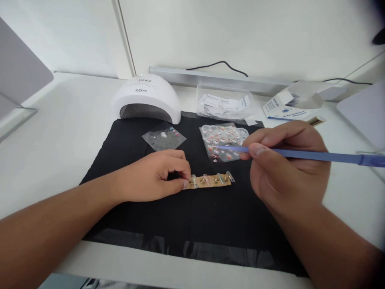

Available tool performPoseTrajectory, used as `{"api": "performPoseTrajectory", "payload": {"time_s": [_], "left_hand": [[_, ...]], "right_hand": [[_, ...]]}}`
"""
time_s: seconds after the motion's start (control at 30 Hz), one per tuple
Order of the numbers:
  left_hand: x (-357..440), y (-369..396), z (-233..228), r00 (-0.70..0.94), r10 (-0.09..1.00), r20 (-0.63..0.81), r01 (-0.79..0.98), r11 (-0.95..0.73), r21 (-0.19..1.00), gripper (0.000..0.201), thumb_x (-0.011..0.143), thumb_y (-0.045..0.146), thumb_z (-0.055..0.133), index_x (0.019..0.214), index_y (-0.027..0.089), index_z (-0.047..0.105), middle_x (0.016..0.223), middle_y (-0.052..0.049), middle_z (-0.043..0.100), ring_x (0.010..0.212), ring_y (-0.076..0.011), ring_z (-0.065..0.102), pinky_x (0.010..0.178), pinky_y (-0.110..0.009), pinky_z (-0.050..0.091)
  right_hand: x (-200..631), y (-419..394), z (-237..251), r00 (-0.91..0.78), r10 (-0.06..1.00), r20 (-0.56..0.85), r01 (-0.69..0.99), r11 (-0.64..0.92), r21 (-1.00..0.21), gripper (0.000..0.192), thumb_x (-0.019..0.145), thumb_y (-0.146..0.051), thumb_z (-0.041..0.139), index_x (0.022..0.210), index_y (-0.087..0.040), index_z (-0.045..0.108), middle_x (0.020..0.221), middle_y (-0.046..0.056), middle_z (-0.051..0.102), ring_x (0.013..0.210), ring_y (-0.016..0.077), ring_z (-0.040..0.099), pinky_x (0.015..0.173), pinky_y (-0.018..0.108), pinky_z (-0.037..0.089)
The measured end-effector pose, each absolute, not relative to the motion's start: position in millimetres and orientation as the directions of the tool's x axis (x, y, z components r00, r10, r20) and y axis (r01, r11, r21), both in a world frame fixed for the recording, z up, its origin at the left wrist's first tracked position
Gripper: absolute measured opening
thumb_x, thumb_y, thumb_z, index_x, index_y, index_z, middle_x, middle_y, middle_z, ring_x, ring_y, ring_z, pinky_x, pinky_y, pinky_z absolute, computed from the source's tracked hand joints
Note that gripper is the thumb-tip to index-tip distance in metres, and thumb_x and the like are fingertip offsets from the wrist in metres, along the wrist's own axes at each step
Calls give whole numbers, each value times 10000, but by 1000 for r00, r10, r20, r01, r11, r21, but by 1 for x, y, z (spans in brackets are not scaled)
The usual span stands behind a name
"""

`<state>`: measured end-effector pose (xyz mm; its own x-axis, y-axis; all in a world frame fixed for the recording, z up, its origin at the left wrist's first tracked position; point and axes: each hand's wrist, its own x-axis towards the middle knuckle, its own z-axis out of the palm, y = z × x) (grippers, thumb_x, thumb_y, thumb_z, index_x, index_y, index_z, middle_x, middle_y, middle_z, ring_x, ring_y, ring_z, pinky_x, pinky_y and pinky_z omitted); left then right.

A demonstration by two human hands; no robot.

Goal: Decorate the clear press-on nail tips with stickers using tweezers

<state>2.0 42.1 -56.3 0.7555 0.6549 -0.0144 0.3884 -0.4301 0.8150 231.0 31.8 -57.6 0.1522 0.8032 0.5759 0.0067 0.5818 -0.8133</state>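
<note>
On the black cloth (168, 224), near its middle, lies a tan strip (211, 185) bearing a row of gold-coloured round studs (215, 181); four narrow translucent pieces (207, 179), one pinkish, stand across it at a slant. The left hand (165, 176) has thumb and forefinger closed on the strip's left end, which the fingertips partly hide. The right hand (288, 164), to the right, grips a slim blue tool (327, 157) between thumb and fingers, closed firmly round the shaft. The tool's pale thin tip points left, over the sheet with red and white motifs (222, 136); whether it touches cannot be determined. A second, mostly clear sheet (155, 138) lies to the left, just beyond the left hand. At the cloth's far edge, left, stands a white domed lamp (150, 94); right of it, a clear plastic container (222, 116) holds white packets (228, 103). Farther right sits an opened white carton (278, 106).
</note>
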Motion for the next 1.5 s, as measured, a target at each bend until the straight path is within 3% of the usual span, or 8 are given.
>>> {"api": "performPoseTrajectory", "payload": {"time_s": [0.87, 1.17, 1.5], "left_hand": [[4, 42, -56, 732, 679, -50, 417, -390, 821, 71, 853, 133, 594, 825, 165, 650, 883, 0, 584, 848, -143, 570, 779, -290, 435], [2, 45, -55, 745, 666, -32, 384, -388, 838, 182, 948, 203, 497, 845, 158, 641, 848, -1, 594, 836, -143, 573, 774, -275, 442], [2, 43, -55, 744, 662, -83, 409, -354, 841, 112, 888, 164, 596, 872, 168, 707, 906, -4, 593, 873, -140, 581, 803, -284, 436]], "right_hand": [[231, 31, -56, 158, 812, 562, -17, 571, -821, 224, 693, -15, 674, 701, -234, 626, 586, -59, 648, 520, 129, 584, 519, 296, 501], [233, 32, -57, 166, 808, 565, -31, 577, -816, 227, 672, -2, 659, 701, -226, 637, 583, -63, 655, 521, 123, 595, 525, 289, 499], [231, 31, -56, 148, 817, 557, -84, 572, -816, 227, 701, 17, 657, 719, -209, 637, 597, -59, 660, 535, 116, 605, 533, 272, 522]]}}
